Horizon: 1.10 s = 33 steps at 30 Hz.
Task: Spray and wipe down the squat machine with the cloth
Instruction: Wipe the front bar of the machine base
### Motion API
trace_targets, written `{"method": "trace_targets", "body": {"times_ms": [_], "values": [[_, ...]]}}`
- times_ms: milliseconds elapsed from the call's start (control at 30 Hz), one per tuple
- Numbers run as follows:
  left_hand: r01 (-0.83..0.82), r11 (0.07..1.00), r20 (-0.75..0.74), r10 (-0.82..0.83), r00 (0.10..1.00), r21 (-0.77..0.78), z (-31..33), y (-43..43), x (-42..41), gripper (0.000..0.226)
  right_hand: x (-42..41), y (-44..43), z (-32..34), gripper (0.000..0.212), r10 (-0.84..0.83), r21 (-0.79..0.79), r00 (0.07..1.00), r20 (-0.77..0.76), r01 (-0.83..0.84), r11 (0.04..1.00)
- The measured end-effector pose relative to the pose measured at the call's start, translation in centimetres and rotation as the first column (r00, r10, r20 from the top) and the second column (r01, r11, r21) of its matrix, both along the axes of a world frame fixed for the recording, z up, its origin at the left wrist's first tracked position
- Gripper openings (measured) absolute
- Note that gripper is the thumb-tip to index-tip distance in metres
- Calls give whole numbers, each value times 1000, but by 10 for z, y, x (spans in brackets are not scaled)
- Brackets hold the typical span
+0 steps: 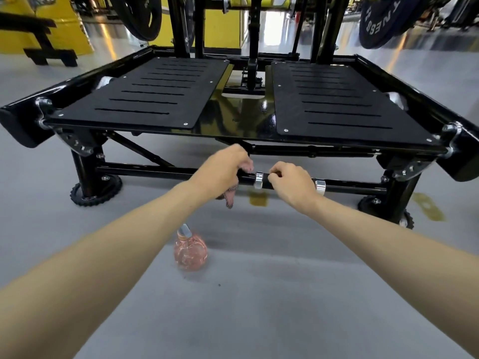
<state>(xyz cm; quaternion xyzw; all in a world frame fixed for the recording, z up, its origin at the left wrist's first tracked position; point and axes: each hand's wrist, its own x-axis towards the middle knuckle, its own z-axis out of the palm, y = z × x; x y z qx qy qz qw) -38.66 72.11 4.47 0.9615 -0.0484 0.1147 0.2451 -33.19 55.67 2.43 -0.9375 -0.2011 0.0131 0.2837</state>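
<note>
Reaching low, you press your left hand [220,172], curled round the cloth [229,197], against the front crossbar [155,173] of the squat machine [145,99]. Your right hand [290,185] curls its fingers over the same bar, between two silver collars [258,180]. The pink spray bottle [190,251] stands on the floor [259,294] beneath your left forearm.
</note>
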Motion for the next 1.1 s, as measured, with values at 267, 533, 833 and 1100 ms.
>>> {"method": "trace_targets", "body": {"times_ms": [267, 533, 833, 1100], "values": [[80, 985, -177, -108, 978, -155, -16, 24, 4, 52, -3, 2, -4, 24, 60, -113, 989, 136, -45, 993], [76, 997, -62, -76, 995, 10, -31, 38, 62, 50, -3, 0, -8, 22, 82, -107, 981, 178, -64, 992], [3, 995, -47, -7, 999, -96, -26, 33, 61, 44, -1, 0, -4, 25, 138, -154, 983, 119, -119, 981], [-10, 994, -120, 23, 993, 107, -4, 16, 1, 50, -2, -5, 5, 55, 260, -441, 963, 75, -202, 875]]}}
